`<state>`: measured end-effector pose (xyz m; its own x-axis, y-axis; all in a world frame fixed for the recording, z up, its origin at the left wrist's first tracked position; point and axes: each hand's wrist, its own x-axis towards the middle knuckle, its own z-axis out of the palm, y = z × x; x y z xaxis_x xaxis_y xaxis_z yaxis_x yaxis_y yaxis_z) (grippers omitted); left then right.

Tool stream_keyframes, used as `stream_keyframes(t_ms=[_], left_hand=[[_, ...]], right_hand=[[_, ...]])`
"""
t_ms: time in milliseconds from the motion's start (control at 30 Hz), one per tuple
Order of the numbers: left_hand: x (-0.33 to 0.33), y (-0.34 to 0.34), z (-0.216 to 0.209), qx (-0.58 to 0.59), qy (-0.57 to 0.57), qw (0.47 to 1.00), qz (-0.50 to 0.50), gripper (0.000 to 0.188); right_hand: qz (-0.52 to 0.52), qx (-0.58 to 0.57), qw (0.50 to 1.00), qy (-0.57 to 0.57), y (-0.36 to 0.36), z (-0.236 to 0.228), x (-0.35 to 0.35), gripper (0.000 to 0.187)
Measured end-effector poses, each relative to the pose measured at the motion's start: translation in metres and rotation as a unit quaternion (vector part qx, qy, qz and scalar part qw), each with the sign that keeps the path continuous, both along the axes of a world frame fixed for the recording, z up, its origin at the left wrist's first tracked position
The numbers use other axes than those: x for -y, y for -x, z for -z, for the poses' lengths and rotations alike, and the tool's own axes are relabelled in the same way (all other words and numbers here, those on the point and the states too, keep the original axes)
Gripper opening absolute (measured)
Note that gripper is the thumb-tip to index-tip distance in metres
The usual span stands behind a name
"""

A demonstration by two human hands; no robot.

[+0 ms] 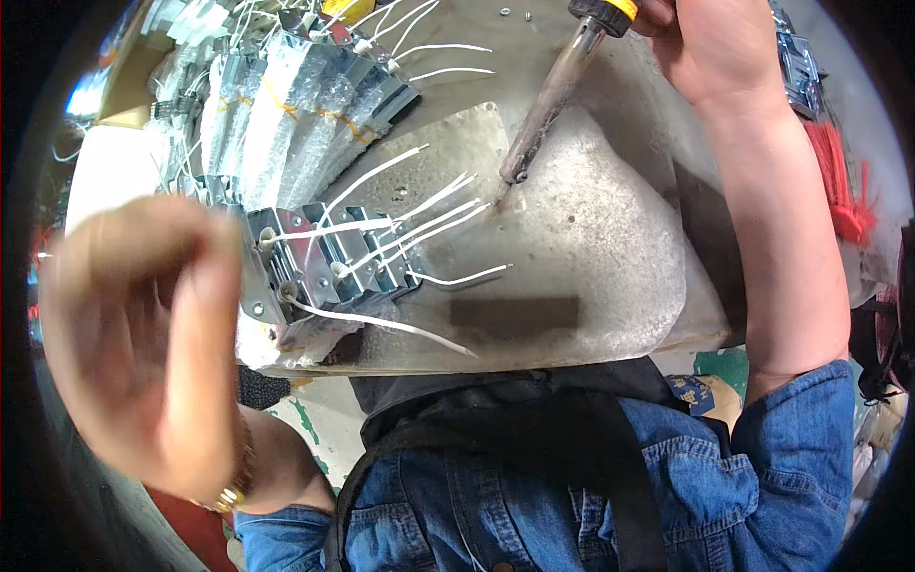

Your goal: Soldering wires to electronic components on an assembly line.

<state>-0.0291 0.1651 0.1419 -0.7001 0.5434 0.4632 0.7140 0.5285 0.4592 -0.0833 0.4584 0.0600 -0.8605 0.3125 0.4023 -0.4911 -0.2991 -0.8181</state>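
Note:
My right hand (710,52), at the top right, is closed around the black and yellow handle of a soldering iron (556,100). The iron slants down to the left, and its tip is close to the bare end of a white wire (448,224); whether they touch I cannot tell. That wire comes from a stack of metal housings (310,267) with several white leads. My left hand (143,334) is raised beside these housings at the left, its fingers curled and smeared by motion. Whether anything is between them cannot be made out.
Behind the stack lie more metal housings in clear bubble wrap (295,114), with rubber bands and white leads. A worn metal plate (610,238) covers part of the bench. Red bristles (843,191) and metal parts (799,67) lie beyond my right forearm. The bench's front edge runs near my body.

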Motion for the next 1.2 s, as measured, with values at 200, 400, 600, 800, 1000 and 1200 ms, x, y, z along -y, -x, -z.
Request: stream_keyframes(t_ms=[200,400,600,800,1000,1200], left_hand=[[-0.039,0.074,0.011,0.209,0.124,0.966,0.09,0.024],[-0.055,0.095,0.016,0.37,0.163,0.905,0.133,0.023],[-0.06,0.101,0.014,0.428,0.166,0.877,0.139,0.023],[-0.063,0.1,0.018,0.415,0.169,0.884,0.135,0.022],[-0.066,0.09,0.024,0.419,0.133,0.883,0.167,0.022],[-0.065,0.096,0.022,0.42,0.156,0.882,0.148,0.021]], right_hand=[[-0.05,-0.008,0.999,0.015,-0.002,0.01,-0.01,0.027],[-0.037,-0.04,0.998,0.011,0.005,0.012,-0.007,0.028],[-0.034,-0.026,0.999,0.01,0.006,0.011,-0.004,0.029],[-0.029,-0.048,0.998,-0.03,0.002,0.009,-0.004,0.029],[-0.028,-0.042,0.998,-0.032,0.0,0.012,-0.004,0.029],[-0.015,-0.025,0.999,-0.014,0.007,0.016,-0.006,0.029]])
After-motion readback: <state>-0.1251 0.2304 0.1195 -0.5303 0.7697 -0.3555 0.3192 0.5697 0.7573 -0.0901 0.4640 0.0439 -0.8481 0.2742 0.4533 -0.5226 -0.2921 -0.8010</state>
